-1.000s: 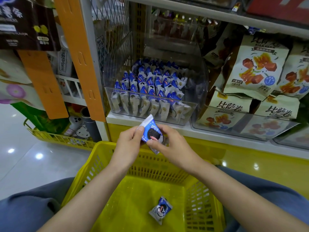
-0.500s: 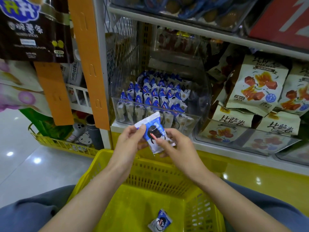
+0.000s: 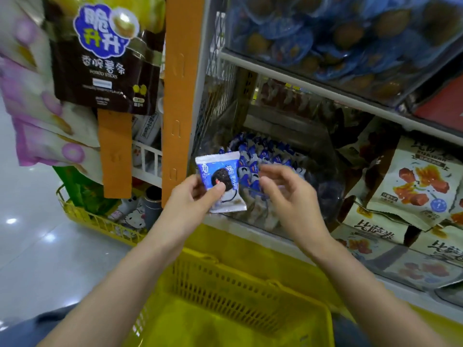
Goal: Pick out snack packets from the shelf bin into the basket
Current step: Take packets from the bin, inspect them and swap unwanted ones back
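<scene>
Head view: left hand (image 3: 193,196) pinches snack packet (image 3: 220,181); right hand (image 3: 288,196) half-open, empty.

A dark potato-sticks bag (image 3: 105,56) hangs at upper left beside an orange upright strip (image 3: 179,96). Blue-wrapped round snacks (image 3: 338,38) fill the upper shelf. At right lie beige pouches with orange cube pictures (image 3: 416,181). A low yellow wire rack (image 3: 100,221) holds cartoon-cat items over the glossy floor (image 3: 37,246).
</scene>
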{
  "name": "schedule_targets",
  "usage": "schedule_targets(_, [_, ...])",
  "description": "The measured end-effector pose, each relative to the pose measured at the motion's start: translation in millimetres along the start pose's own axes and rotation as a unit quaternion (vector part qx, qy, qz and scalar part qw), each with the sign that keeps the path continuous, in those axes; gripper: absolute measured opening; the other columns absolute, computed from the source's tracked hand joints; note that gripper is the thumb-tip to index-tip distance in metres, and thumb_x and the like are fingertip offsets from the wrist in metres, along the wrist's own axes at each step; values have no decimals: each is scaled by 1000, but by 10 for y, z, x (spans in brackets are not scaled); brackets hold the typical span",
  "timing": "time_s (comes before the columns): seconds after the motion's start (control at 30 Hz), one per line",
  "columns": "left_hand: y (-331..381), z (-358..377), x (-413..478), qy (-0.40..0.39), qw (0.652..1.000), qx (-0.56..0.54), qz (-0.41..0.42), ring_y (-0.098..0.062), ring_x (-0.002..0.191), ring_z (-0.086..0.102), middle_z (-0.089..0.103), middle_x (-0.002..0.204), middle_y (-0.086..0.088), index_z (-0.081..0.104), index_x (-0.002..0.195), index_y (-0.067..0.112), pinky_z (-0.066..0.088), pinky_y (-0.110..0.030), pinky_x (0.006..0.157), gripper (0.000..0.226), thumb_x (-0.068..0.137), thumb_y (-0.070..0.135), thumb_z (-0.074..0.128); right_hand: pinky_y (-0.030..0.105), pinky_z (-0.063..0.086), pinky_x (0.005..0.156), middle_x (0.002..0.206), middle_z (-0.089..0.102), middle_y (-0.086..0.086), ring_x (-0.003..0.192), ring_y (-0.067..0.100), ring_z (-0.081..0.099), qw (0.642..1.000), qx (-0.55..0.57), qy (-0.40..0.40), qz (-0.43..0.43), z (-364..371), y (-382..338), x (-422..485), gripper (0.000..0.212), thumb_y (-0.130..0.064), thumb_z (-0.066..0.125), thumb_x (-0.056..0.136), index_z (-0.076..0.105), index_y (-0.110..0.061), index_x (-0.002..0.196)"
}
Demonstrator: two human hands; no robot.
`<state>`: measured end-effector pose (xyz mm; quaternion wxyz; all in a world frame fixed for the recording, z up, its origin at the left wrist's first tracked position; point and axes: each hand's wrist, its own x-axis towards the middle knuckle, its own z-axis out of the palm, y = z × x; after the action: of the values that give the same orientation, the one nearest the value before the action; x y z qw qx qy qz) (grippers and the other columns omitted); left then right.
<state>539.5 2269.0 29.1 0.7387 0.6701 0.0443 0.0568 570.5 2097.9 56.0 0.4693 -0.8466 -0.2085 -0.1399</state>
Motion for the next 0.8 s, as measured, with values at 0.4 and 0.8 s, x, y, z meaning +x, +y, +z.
schedule_targets(0.4, [148, -208, 331, 66, 996, -57, 3, -7, 93, 62, 67, 99, 5, 59, 100, 26, 47, -22, 76, 16, 87, 34, 59, 24, 40, 78, 112, 64, 19, 103, 28, 58, 955, -235, -120, 135, 393, 724, 1545, 34, -26, 54, 93, 61, 0, 114])
schedule_targets(0.8, [171, -196, 395, 71, 995, -62, 11, -9, 91, 63, 68, 97, 3, 60, 96, 25, 48, -23, 74, 12, 87, 33, 60, 27, 38, 67, 101, 62, 13, 88, 25, 56, 920, -268, -148, 245, 476, 742, 1819, 44, -39, 64, 84, 59, -5, 110])
